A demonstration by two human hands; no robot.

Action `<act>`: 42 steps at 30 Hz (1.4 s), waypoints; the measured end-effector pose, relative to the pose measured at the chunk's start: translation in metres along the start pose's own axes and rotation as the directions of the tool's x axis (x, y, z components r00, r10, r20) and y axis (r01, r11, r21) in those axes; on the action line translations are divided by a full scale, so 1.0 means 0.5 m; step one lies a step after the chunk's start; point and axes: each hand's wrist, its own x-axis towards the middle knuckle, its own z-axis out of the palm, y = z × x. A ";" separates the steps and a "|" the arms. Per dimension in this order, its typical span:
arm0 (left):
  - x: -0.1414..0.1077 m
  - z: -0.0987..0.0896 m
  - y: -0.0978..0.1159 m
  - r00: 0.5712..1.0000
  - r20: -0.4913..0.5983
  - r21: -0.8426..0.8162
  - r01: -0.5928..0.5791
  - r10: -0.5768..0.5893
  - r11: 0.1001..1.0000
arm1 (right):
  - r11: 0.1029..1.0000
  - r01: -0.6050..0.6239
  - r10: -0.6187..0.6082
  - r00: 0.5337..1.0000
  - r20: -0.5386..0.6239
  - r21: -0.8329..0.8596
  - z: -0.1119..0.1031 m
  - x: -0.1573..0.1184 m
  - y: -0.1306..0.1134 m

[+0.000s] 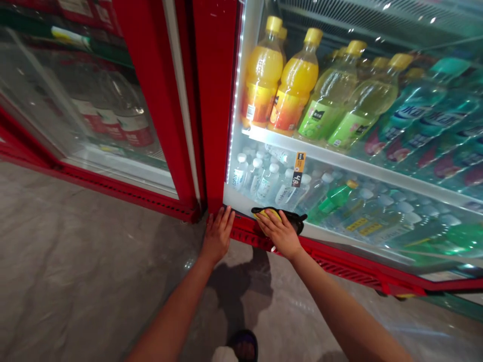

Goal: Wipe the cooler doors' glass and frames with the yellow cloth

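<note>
My left hand [219, 232] rests with its fingers stretched out on the lower left corner of the red cooler frame [216, 151]. Under my right hand [279, 230] is a folded cleaning cloth [297, 221], black with a yellow side. The right hand holds the cloth against the bottom edge of the glass door, its fingers laid over the yellow part. Behind the glass, just above the cloth, stand small clear water bottles [268, 182] with white caps. Part of the cloth is hidden beneath the palm.
Large yellow juice bottles [264, 75] and several green-labelled bottles [320, 108] stand on the upper shelf [324, 155]. A second red cooler [158, 100] is at the left. A foot in a dark sandal [245, 344] is on the grey floor [94, 281] below.
</note>
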 end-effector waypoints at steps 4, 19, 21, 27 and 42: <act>-0.013 -0.004 -0.021 1.000 -0.007 0.025 0.017 -0.017 1.000 | 0.999 0.010 -0.011 0.999 0.035 0.035 0.040 -0.014 -0.017; -0.014 -0.013 -0.051 0.996 -0.023 0.069 0.090 -0.089 0.994 | 0.984 0.115 -0.122 0.991 0.046 0.133 0.077 0.102 -0.074; -0.014 -0.015 -0.052 0.993 -0.033 0.070 0.114 -0.112 0.991 | 0.980 0.135 -0.142 0.989 0.039 0.146 0.082 0.141 -0.089; -0.024 -0.032 -0.070 0.975 -0.065 0.064 0.216 -0.212 0.974 | 0.966 0.210 -0.217 0.976 0.030 0.151 0.090 0.169 -0.095; 0.010 -0.079 -0.097 0.931 -0.172 0.036 0.331 -0.321 0.943 | 0.942 0.323 -0.328 0.943 0.050 0.091 0.004 0.322 -0.097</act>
